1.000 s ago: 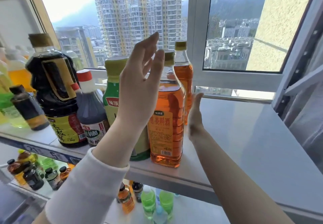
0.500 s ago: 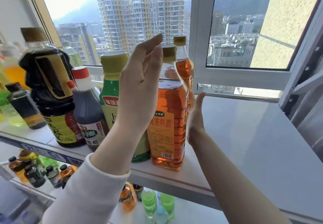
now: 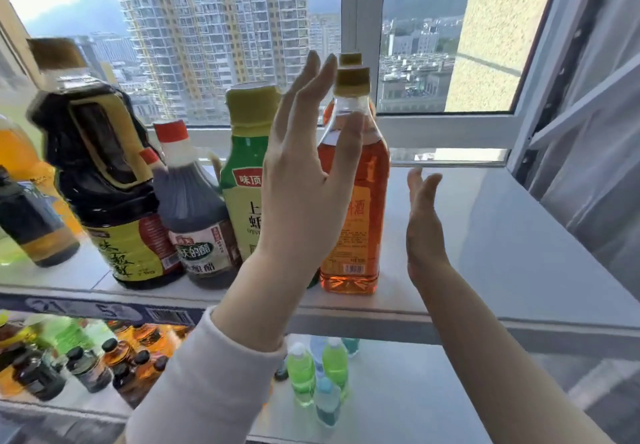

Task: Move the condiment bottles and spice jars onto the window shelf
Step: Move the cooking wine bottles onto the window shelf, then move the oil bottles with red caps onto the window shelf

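On the grey window shelf (image 3: 502, 253) stands a tall orange cooking-wine bottle (image 3: 367, 208) with a yellow cap. A green oyster-sauce bottle (image 3: 247, 180), a dark vinegar bottle (image 3: 194, 215) and a large soy-sauce jug (image 3: 104, 173) stand in a row to its left. Behind the orange bottle, the cap of a second orange bottle (image 3: 350, 58) shows. My left hand (image 3: 304, 194) is raised flat in front of the orange and green bottles, fingers apart, holding nothing. My right hand (image 3: 424, 232) is open just right of the orange bottle, with a gap between them.
More bottles (image 3: 31, 222) crowd the shelf's far left. Below the shelf, small green and blue bottles (image 3: 311, 374) stand on a lower surface, with several dark and amber jars (image 3: 86, 357) at lower left. The window frame (image 3: 446, 128) runs behind the shelf.
My right hand has drawn away from the orange bottle's side to the right. My left hand stays raised and open. The view has shifted closer and slightly to the right.
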A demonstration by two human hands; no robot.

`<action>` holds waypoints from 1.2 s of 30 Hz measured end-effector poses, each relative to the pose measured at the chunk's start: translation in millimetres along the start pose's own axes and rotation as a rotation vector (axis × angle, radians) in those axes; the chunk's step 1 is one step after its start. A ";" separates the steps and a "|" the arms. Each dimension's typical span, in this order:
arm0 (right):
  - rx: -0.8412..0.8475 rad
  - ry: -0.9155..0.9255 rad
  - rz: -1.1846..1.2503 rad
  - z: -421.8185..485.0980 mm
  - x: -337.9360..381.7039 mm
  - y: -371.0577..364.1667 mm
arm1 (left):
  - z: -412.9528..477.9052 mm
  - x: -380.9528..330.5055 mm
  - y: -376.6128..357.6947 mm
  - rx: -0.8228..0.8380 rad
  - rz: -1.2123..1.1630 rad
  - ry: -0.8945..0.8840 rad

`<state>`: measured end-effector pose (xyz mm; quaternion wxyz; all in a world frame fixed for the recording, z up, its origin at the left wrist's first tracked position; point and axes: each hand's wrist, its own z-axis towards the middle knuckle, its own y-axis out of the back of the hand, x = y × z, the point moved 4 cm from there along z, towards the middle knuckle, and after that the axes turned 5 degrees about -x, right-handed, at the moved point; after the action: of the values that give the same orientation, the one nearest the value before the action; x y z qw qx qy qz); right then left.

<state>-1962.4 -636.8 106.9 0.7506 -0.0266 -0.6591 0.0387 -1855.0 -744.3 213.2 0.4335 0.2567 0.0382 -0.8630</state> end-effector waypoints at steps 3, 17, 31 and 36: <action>-0.144 0.062 -0.143 -36.0 1.9 15.2 | -18.8 -6.4 9.9 0.044 -0.024 -0.073; -0.310 0.352 -0.750 -235.8 -37.1 67.1 | -181.0 -14.4 53.1 0.508 0.033 -0.201; -0.681 -0.221 -0.961 -551.6 -148.2 80.1 | -417.4 -54.5 146.2 1.242 -0.004 -0.472; -0.851 -0.498 -0.976 -659.0 -160.6 59.1 | -475.5 -78.3 208.5 1.408 -0.171 -0.486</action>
<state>-1331.0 -585.6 -142.5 0.4328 -0.0093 -0.7062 -0.5603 -1461.4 -679.6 -128.2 0.0945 0.2719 -0.6002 -0.7462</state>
